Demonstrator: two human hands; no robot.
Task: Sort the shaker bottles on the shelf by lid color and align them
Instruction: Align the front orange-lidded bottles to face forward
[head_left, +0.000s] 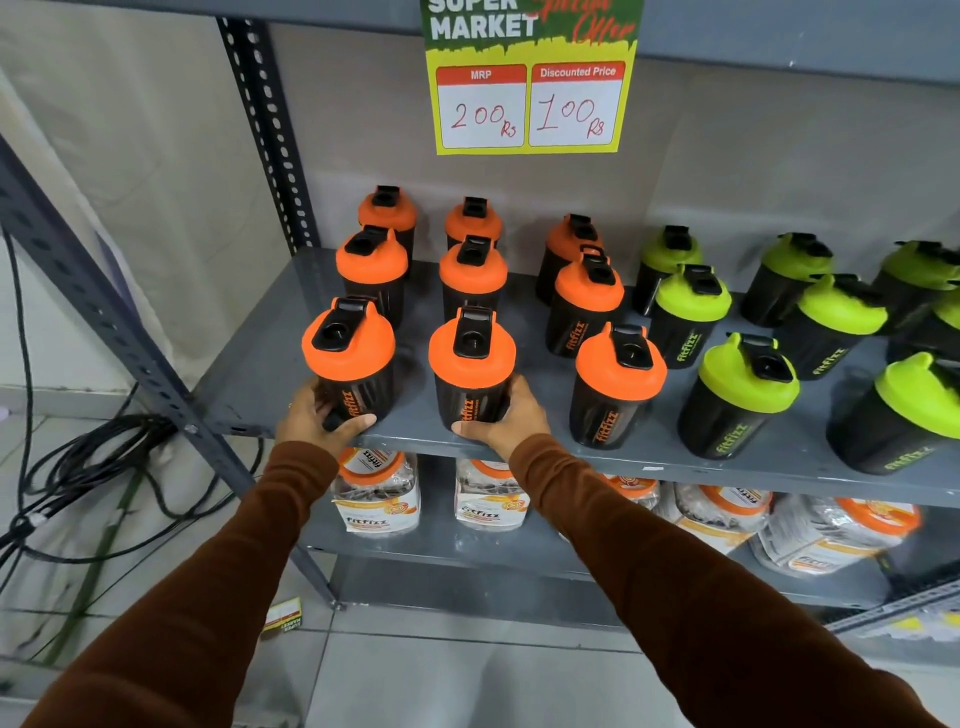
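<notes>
The person's left hand (317, 415) was wrapped around one orange-lid shaker bottle (349, 358) near the front left corner of the shelf (249, 384). The right hand (506, 415) was wrapped around the next orange-lid bottle (471, 366) at the front edge. The sorting looked done: orange lids stood left, the green-lid bottles (748, 395) stood right. The step in hand seemed to be lining up the front row. Next, the third front orange bottle (618, 384) likely needed nudging into line. A price sign (530, 78) hung above, clear of the hands.
</notes>
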